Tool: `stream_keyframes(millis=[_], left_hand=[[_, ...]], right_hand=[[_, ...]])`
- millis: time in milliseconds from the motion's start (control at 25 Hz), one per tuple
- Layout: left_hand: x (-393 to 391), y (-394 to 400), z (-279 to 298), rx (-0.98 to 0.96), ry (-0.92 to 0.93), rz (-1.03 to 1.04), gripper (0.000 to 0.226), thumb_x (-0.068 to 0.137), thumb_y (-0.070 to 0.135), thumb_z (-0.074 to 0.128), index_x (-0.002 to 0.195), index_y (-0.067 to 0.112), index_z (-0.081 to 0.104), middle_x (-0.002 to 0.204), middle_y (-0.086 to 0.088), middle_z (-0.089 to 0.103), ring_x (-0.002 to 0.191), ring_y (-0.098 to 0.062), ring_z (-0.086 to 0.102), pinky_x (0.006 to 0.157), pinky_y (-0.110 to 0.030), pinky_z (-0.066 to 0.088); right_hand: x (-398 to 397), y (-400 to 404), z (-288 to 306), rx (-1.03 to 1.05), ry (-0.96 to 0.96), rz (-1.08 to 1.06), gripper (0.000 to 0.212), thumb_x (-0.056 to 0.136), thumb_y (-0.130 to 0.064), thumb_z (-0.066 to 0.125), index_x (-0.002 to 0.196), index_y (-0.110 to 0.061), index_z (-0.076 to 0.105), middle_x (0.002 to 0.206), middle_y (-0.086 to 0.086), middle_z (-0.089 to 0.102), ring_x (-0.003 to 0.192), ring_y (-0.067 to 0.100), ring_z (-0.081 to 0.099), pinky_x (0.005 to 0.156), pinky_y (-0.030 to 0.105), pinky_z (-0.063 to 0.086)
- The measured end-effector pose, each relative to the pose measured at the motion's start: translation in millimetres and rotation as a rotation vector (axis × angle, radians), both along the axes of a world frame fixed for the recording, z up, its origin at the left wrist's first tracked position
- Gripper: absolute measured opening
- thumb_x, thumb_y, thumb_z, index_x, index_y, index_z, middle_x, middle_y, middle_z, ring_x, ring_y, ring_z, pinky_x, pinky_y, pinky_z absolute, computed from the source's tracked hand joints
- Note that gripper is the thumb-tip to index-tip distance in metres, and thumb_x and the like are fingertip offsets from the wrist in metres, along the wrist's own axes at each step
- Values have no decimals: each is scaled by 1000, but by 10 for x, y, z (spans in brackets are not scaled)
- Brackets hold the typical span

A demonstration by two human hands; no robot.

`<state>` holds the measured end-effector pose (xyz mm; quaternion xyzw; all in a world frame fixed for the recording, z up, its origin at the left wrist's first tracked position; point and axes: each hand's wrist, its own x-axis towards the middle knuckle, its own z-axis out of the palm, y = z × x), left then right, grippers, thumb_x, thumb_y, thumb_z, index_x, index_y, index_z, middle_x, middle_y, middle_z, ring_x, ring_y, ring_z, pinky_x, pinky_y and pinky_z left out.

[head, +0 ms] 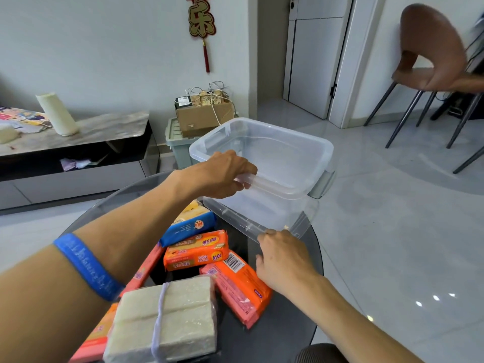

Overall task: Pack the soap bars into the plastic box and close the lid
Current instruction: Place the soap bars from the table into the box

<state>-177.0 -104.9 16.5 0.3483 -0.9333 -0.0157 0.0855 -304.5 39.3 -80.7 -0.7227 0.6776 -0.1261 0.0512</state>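
A clear plastic box (264,210) stands at the far side of a round dark glass table (285,323). My left hand (225,174) is shut on the near edge of its clear lid (282,153), which sits raised and tilted above the box, a grey-green latch (322,185) at its right. My right hand (282,258) grips the box's near lower edge. Several soap bars lie in front of the box: a blue-wrapped one (188,226), two orange ones (196,250) (238,281), a pink one (146,268) and a white bundle tied with string (167,318).
A brown chair (432,48) with dark legs stands at the far right on the tiled floor. A low marble-topped cabinet (99,132) runs along the left wall. Behind the plastic box, a cardboard box (204,116) sits on a green bin (178,145).
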Motion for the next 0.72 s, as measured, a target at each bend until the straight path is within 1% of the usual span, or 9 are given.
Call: stream_keyframes(millis=[80,160,280,400,520,560,600,680,720], left_hand=[[0,0,11,15,-38,18,29,90,14,64,117,23,65,114,2,67,94,-15,45,80,-31,31],[-16,12,70,51,-81,39,32,91,15,57,121,23,64,118,1,65,96,-16,46,80,-31,31],[-48,36,142,101,-108,62,41,91,11,47,129,20,60,128,2,61,101,-15,44,84,-32,33],[-61,68,119,57,-133,66,41,90,12,44,126,21,61,124,-2,63,100,-19,44,88,-40,35],[-40,96,89,-12,-146,68,43,84,10,48,124,22,61,119,-4,61,99,-20,43,85,-40,33],[2,113,85,-39,-134,65,48,81,9,50,126,23,58,121,-4,58,104,-22,44,85,-40,33],[62,141,81,-63,-107,60,55,78,8,53,130,24,53,128,-5,53,112,-24,45,87,-40,34],[218,202,64,-138,-33,80,69,76,8,56,141,25,39,146,-7,38,128,-28,39,96,-45,36],[320,239,50,-179,-8,116,73,77,10,56,145,25,34,151,-8,33,132,-29,36,100,-46,35]], right_hand=[[19,24,-6,0,-26,1,33,92,-28,57,121,-12,58,119,5,64,107,25,59,83,32,53],[28,45,-15,2,-40,-1,36,93,-29,55,125,-13,55,123,4,61,112,25,56,84,32,52],[-19,70,-13,24,-39,-12,36,93,-29,55,126,-14,55,123,2,62,114,23,52,82,30,53],[-1,73,29,51,41,28,31,91,-23,57,120,-12,61,117,4,65,109,24,57,84,35,56],[25,22,55,36,75,24,26,90,-23,56,114,-14,63,111,6,68,101,26,63,82,39,56],[18,2,47,23,85,22,24,90,-23,55,111,-14,63,109,5,68,98,25,63,80,39,56],[10,-6,43,18,95,22,23,89,-22,55,108,-15,64,106,4,69,96,25,64,79,39,57],[-12,-18,53,36,126,24,19,88,-23,55,102,-16,66,101,3,69,91,24,66,76,37,57],[-18,-26,66,49,138,22,16,88,-24,54,96,-16,65,98,4,69,88,24,66,74,36,56]])
